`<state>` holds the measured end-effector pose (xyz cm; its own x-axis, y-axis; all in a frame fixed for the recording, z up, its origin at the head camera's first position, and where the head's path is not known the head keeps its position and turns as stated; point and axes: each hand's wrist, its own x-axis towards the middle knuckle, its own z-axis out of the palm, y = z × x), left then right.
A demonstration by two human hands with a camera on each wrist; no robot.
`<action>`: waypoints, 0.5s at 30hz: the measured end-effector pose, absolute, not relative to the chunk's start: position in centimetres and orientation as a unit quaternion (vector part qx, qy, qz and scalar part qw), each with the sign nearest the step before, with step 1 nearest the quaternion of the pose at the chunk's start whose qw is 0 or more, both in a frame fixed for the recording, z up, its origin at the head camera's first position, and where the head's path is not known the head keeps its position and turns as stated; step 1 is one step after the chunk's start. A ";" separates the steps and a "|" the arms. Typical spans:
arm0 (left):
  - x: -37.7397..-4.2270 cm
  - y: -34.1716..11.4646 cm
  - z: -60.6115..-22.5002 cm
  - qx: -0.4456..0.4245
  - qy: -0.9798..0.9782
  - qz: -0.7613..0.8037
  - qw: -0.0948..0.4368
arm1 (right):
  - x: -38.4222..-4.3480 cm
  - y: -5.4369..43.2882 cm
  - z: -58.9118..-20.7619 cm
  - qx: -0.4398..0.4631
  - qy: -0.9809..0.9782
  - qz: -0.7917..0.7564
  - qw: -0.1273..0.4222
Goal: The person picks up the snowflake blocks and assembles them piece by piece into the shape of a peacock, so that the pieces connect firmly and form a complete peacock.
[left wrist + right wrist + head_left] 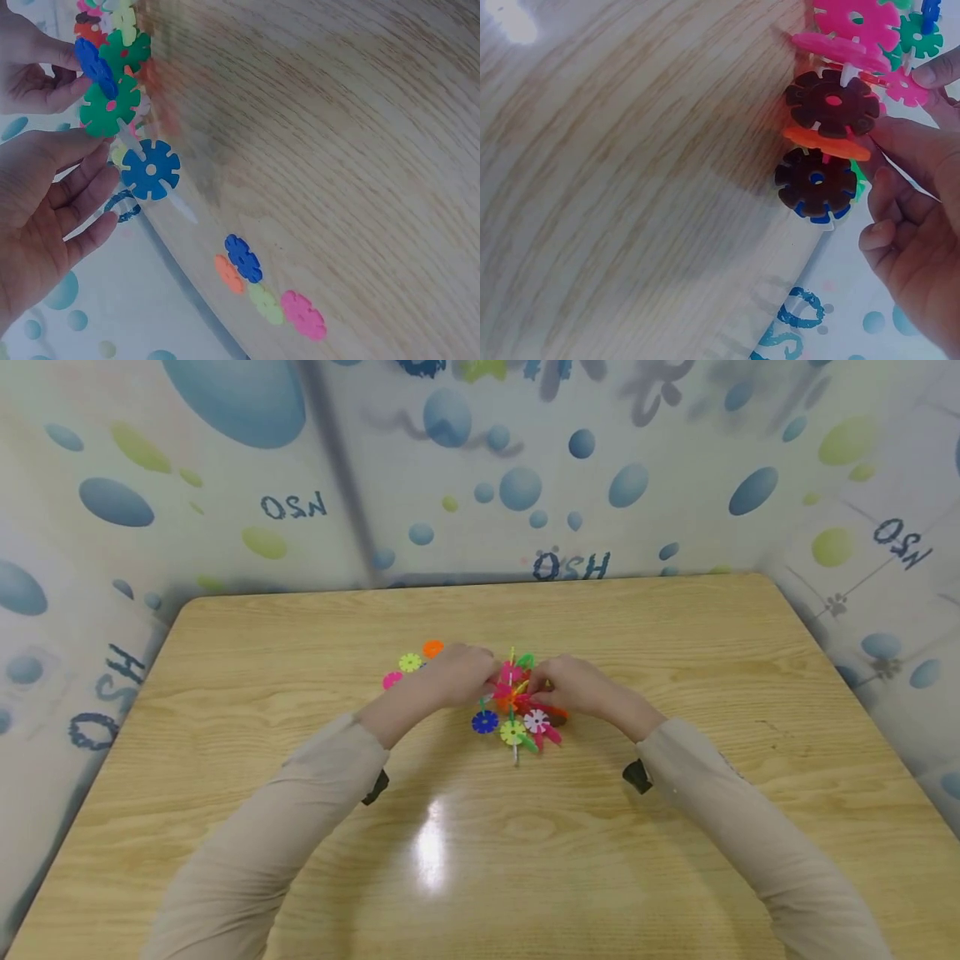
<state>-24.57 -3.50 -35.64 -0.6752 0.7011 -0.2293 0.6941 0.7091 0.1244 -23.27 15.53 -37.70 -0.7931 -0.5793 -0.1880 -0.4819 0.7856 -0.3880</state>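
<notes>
A colourful cluster of interlocking notched plastic discs point(512, 700) sits mid-table between both hands. From its left side, my left hand point(467, 674) grips the cluster; in the left wrist view its thumb and index finger meet at the edge of a green disc point(110, 106), the other fingers loosely bent. A blue disc point(151, 170) joins on by a pale connector. My right hand point(576, 685) pinches the cluster from the right, its fingertips partly hidden behind discs. Close to it in the right wrist view are a brown disc point(832, 103) and an orange disc point(827, 143).
Loose discs lie beyond the left forearm: pink point(392, 680), yellow point(410, 662) and orange point(432, 648), plus a blue one point(244, 259) seen in the left wrist view. The wooden table point(300, 627) meets a patterned wall point(480, 460) at its far edge.
</notes>
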 end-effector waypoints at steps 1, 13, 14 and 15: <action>-24.6 -3.6 -35.6 0.381 0.915 0.014 0.130 | -23.3 15.5 -37.7 -0.284 0.933 -0.161 0.152; -24.0 -4.8 -34.5 0.379 0.913 0.102 0.112 | -23.1 14.7 -36.2 -0.310 0.894 -0.303 0.110; -23.8 -5.0 -34.3 0.383 0.911 0.119 0.098 | -23.0 14.5 -36.0 -0.317 0.889 -0.313 0.106; -23.6 -5.3 -34.1 0.384 0.910 0.133 0.081 | -22.9 14.4 -35.9 -0.320 0.885 -0.321 0.101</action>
<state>-23.61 -5.26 -34.13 -0.6925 0.7200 -0.0455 0.6767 0.6701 0.3051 -22.91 14.36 -35.93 -0.7741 -0.6326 0.0263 -0.5023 0.5883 -0.6337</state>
